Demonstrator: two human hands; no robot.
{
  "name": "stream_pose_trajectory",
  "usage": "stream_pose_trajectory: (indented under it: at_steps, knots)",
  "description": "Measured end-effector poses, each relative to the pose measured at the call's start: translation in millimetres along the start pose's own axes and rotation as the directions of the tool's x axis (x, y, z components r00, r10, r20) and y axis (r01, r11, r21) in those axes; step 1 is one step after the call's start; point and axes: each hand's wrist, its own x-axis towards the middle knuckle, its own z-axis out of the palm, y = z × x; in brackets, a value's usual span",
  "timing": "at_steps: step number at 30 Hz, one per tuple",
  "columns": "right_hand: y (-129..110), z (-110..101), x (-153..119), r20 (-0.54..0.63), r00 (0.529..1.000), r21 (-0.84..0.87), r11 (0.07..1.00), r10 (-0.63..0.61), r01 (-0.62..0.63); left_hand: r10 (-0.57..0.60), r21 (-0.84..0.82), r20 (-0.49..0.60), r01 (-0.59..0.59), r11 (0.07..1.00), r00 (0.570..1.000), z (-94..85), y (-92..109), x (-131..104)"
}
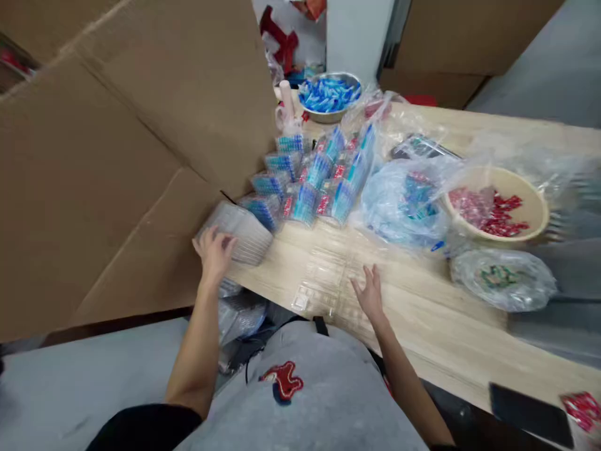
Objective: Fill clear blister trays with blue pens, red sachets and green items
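Observation:
My left hand (215, 250) is at the near left end of a stack of nested clear plastic trays (248, 235), fingers spread and seemingly touching it. On the table in front of me lies a clear plastic blister tray (323, 282), opened flat; its cells look bare. Just right of that tray, my right hand (370, 293) has its fingers apart and holds nothing. Behind the stack stand rows of packed clear boxes (300, 200) with blue and red contents.
A cardboard box (141, 156) walls off the left. Blue pieces fill a metal bowl (328, 97) at the back. To the right are a blue-tinted plastic bag (404, 200), a cream basin (535, 219) with red packets, and a clear bag (504, 279). A dark phone-like slab (530, 413) lies front right.

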Motion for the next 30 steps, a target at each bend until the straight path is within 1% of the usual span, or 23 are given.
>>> stream_pose_trajectory:
  at_steps: [3,5,8,10,11,12,13,14,15,16,17,18,19,20,21,22,23,24,25,26,27,28,30]
  knots:
    - [-10.1,0.1,-5.6,-0.014,1.0,0.045,0.999,0.006,-0.006,-0.025,-0.089,-0.069,0.019,0.996,0.997,4.0,-7.8,-4.8]
    - [-15.8,-3.1,-9.9,-0.03,0.999,0.078,0.997,0.019,-0.017,-0.042,-0.14,-0.116,0.025,0.99,0.992,8.7,-8.8,-10.0]
    - [-22.9,-13.1,-17.5,-0.048,0.998,0.112,0.993,0.048,-0.043,-0.07,-0.176,-0.169,0.04,0.984,0.983,16.4,-2.5,-19.0]
    - [-27.8,-20.7,-21.9,-0.039,0.996,0.167,0.983,0.085,-0.078,-0.068,-0.159,-0.21,0.034,0.987,0.975,15.2,4.9,-20.6]
    - [-30.6,-23.9,-23.4,-0.027,0.994,0.204,0.974,0.106,-0.098,-0.062,-0.162,-0.259,0.02,0.987,0.964,10.8,8.7,-18.6]
    - [-33.6,-26.5,-24.2,-0.01,0.992,0.238,0.964,0.124,-0.118,-0.06,-0.181,-0.334,-0.001,0.983,0.941,3.2,12.6,-14.7]
    - [-37.1,-28.4,-24.4,0.01,0.99,0.265,0.955,0.137,-0.135,-0.066,-0.212,-0.429,-0.03,0.977,0.901,-7.2,16.4,-9.2]
    - [-41.0,-29.5,-23.8,0.033,0.989,0.282,0.948,0.142,-0.146,-0.072,-0.246,-0.528,-0.071,0.967,0.846,-19.9,20.4,-3.0]
    - [-45.5,-30.0,-22.5,0.057,0.988,0.298,0.942,0.142,-0.153,-0.065,-0.267,-0.603,-0.124,0.956,0.795,-33.9,25.0,2.8]
    - [-50.7,-29.9,-20.7,0.086,0.986,0.32,0.934,0.14,-0.16,-0.025,-0.259,-0.653,-0.192,0.947,0.757,-47.7,30.7,6.9]
    - [-57.0,-29.7,-18.3,0.117,0.984,0.346,0.923,0.133,-0.166,0.061,-0.219,-0.654,-0.266,0.939,0.754,-59.7,37.7,8.3]
    - [-64.2,-29.7,-15.6,0.151,0.981,0.377,0.91,0.123,-0.172,0.18,-0.158,-0.618,-0.345,0.925,0.765,-68.5,46.4,6.2]
    - [-72.7,-30.4,-12.7,0.185,0.977,0.412,0.894,0.109,-0.178,0.311,-0.092,-0.568,-0.434,0.896,0.762,-72.9,56.5,0.7]
    - [-82.2,-32.3,-9.7,0.213,0.973,0.443,0.878,0.093,-0.181,0.447,-0.032,-0.486,-0.526,0.85,0.751,-72.4,67.8,-8.1]
    - [-92.6,-35.7,-6.6,0.238,0.968,0.486,0.854,0.076,-0.187,0.569,0.014,-0.437,-0.627,0.779,0.697,-67.3,79.6,-19.4]
    - [-103.6,-40.7,-3.6,0.26,0.964,0.548,0.813,0.057,-0.197,0.667,0.037,-0.408,-0.719,0.695,0.624,-58.3,91.2,-32.4]
    - [-114.8,-47.2,-0.7,0.278,0.96,0.627,0.751,0.033,-0.207,0.738,0.051,-0.393,-0.788,0.614,0.549,-47.0,102.2,-46.1]
    - [-125.8,-55.1,2.1,0.286,0.958,0.711,0.669,0.005,-0.216,0.783,0.059,-0.383,-0.833,0.551,0.49,-34.9,112.0,-59.7]
    - [-136.1,-63.6,4.7,0.284,0.959,0.786,0.578,-0.022,-0.219,0.806,0.054,-0.371,-0.856,0.513,0.46,-23.2,120.4,-72.2]
    - [-145.3,-72.3,6.9,0.273,0.961,0.84,0.496,-0.04,-0.219,0.821,0.044,-0.364,-0.872,0.487,0.44,-13.1,127.5,-83.1]
    - [-152.9,-80.6,8.8,0.258,0.965,0.873,0.439,-0.042,-0.214,0.826,0.029,-0.36,-0.88,0.474,0.433,-5.0,133.2,-91.8]
    - [-158.7,-87.9,10.3,0.242,0.97,0.885,0.416,-0.03,-0.208,0.827,0.013,-0.361,-0.884,0.467,0.431,1.0,137.7,-98.0]
    - [-164.2,-98.5,12.0,0.219,0.976,0.889,0.407,0.021,-0.208,0.834,-0.017,-0.361,-0.897,0.442,0.418,7.9,142.6,-102.5]
